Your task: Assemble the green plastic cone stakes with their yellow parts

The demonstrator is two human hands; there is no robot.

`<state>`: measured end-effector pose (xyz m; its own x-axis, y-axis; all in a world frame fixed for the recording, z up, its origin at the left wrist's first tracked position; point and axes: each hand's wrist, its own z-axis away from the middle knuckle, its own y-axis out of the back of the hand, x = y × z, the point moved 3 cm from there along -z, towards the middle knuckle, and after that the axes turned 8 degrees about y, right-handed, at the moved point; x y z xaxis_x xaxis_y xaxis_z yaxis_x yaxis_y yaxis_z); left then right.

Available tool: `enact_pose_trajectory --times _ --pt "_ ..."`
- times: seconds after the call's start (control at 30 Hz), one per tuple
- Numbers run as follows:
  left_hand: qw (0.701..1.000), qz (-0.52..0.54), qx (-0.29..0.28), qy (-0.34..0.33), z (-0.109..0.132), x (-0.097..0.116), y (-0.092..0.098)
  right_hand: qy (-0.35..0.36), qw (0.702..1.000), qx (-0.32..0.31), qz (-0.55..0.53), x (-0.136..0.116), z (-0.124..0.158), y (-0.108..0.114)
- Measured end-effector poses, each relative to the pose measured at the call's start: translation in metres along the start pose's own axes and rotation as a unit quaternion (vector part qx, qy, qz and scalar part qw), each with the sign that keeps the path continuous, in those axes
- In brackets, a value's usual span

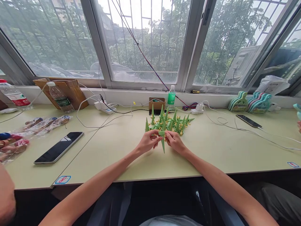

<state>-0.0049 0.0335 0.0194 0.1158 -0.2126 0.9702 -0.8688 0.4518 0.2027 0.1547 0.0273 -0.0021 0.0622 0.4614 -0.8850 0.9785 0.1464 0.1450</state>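
Note:
My left hand (148, 142) and my right hand (174, 141) meet at the middle of the pale green table (211, 150), both pinched on one green spike piece (162, 142) whose point hangs down toward me. Just behind the hands lies a heap of several similar green spikes (169, 122), some standing point up, with small yellow bits among them.
A small cardboard box (157, 103) and a green bottle (171, 95) stand behind the heap. Phones lie at left (60, 147) and right (248, 121). Cables, a power strip (104, 106), water bottles (60, 99), wrapped snacks (44, 123) and stacked coloured pieces (249, 102) line the sill. Another person's arm (6, 197) is at far left.

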Motion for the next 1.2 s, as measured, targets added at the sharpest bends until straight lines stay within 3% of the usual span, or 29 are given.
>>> enact_pose_trajectory --times 0.13,0.3,0.57,0.67,0.83,0.97,1.2 --pt "0.998 -0.050 0.038 -0.027 -0.0003 -0.0021 0.0007 -0.027 0.997 -0.005 -0.072 -0.0025 -0.0004 -0.0020" --pt "0.992 -0.082 0.072 -0.062 -0.0003 0.0011 -0.0003 -0.008 0.996 0.007 -0.090 -0.0049 -0.0017 -0.0029" --pt "0.996 -0.055 0.076 -0.006 -0.0011 -0.0008 0.0047 0.030 0.999 0.027 -0.011 0.0009 -0.0020 0.0020" --pt "0.997 0.005 0.048 0.056 -0.0033 -0.0028 0.0083 0.054 0.998 0.028 0.027 -0.0004 -0.0020 0.0036" --pt "0.980 0.098 -0.056 0.166 -0.0034 -0.0028 0.0047 0.077 0.995 0.011 0.070 -0.0055 -0.0015 0.0032" --pt "0.971 0.139 -0.090 0.175 -0.0020 -0.0013 0.0015 0.079 0.994 -0.002 0.080 -0.0073 -0.0012 0.0032" --pt "0.968 0.171 -0.093 0.159 -0.0001 -0.0026 0.0031 0.087 0.990 -0.016 0.108 -0.0077 -0.0012 0.0045"
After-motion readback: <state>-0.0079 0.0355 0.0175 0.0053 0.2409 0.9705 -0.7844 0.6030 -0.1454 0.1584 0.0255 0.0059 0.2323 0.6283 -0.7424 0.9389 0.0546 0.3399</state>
